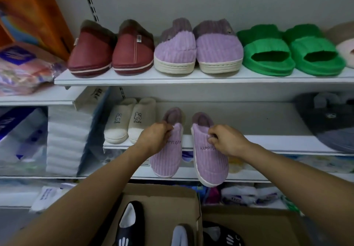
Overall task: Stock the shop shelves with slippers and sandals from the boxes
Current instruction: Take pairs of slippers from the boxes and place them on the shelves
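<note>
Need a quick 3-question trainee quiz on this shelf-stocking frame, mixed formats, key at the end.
1. True or false: the left hand and the right hand each pinch one lilac slipper.
2. Multiple choice: on the upper shelf, which pair stands between the dark red slippers and the green slides?
A. cream bunny slippers
B. purple corduroy slippers
C. black slippers
3. Fill in: the cream bunny slippers stand on the middle shelf, to the ____ of the left lilac slipper and the right lilac slipper.

Key: 1 true; 2 B, the purple corduroy slippers; 3 left.
</note>
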The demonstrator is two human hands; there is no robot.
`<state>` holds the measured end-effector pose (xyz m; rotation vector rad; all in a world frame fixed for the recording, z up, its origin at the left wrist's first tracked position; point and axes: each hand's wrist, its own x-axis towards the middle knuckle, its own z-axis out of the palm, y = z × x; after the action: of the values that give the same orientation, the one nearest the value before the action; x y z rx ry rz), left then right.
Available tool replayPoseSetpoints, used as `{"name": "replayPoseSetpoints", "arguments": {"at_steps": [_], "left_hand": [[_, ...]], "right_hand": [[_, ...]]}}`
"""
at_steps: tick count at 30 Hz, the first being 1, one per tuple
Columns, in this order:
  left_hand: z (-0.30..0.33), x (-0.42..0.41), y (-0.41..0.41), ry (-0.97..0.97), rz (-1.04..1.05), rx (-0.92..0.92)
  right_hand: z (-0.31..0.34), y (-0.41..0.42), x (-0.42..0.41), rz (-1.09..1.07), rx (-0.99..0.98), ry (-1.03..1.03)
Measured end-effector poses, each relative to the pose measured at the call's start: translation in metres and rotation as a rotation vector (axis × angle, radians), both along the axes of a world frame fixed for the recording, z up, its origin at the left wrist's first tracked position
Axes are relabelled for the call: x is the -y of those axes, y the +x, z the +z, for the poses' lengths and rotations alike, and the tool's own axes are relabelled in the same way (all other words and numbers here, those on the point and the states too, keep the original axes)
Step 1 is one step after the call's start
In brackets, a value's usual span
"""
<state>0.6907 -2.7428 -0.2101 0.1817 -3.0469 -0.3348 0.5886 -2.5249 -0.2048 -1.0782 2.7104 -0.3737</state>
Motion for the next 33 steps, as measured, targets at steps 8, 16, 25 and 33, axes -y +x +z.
{"name": "replayPoseSetpoints", "arguments": {"at_steps": [8,16,25,33], "left_hand": [[-0.008,0.015,-0.050,-0.027,0.000,0.082],[-0.018,0.027,-0.088,0.041,0.102,0.146],[-0.019,0.038,-0.128,0.049,0.247,0.135],[-0.024,0.046,-0.135,0.039,0.161,0.089]], "right_hand": [[-0.004,-0.043,0.020,-0.028,-0.011,-0.001],[-0.013,-0.081,0.050,-0.017,-0.017,0.054],[-0.010,-0.115,0.078,0.050,-0.026,0.020],[-0.020,-0.120,0.088,0.049,-0.045,0.005]]}}
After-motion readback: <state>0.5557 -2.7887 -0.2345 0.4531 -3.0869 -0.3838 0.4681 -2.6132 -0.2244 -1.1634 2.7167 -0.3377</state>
